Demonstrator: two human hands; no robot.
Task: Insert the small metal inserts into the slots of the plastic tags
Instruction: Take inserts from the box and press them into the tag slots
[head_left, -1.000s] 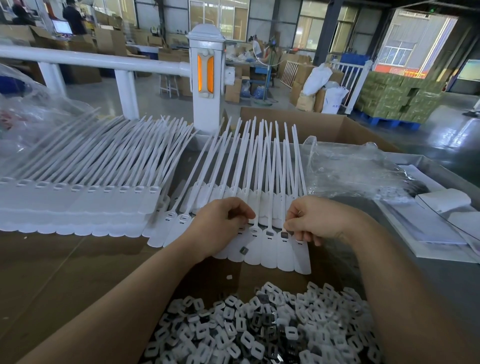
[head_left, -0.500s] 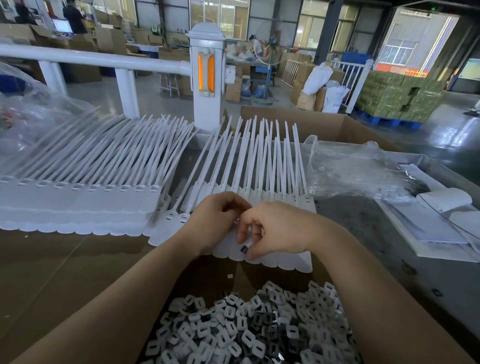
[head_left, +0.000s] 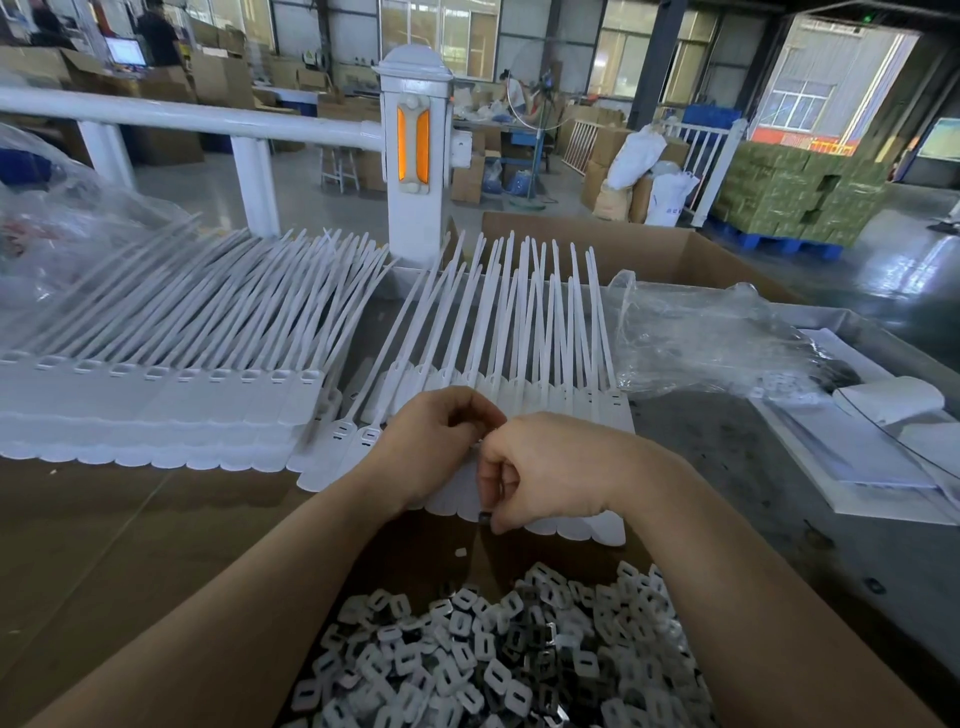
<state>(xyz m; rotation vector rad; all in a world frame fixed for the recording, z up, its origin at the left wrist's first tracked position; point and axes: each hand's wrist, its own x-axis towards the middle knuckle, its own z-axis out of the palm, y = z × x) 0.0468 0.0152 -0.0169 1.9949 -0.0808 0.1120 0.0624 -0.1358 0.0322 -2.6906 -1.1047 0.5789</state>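
From the head view, your two hands meet over the nearer, right-hand row of white plastic tags (head_left: 519, 353), which lies fanned across the middle of the table (head_left: 779, 467) with the long tails pointing toward the far edge; your left hand (head_left: 436, 441) rests on the tag heads with its fingers curled under, and you cannot tell from here whether it pinches anything; your right hand (head_left: 545, 467) sits just beside it, touching it at the knuckles, fingers curled, the lowest fingertips pinching a small dark metal insert (head_left: 485, 516) at the near edge of the tag row; a second, longer row of tags (head_left: 171, 374) lies along the left side of the table, heads toward you, well apart from your hands; at the near edge, between your forearms, a cardboard box (head_left: 415, 551) holds a heap of loose inserts (head_left: 493, 654), white and dark mixed; crumpled clear plastic bags (head_left: 711, 338) lie at the right, beyond the tags; a white fence post (head_left: 415, 156) with an orange reflector stands behind the far edge.
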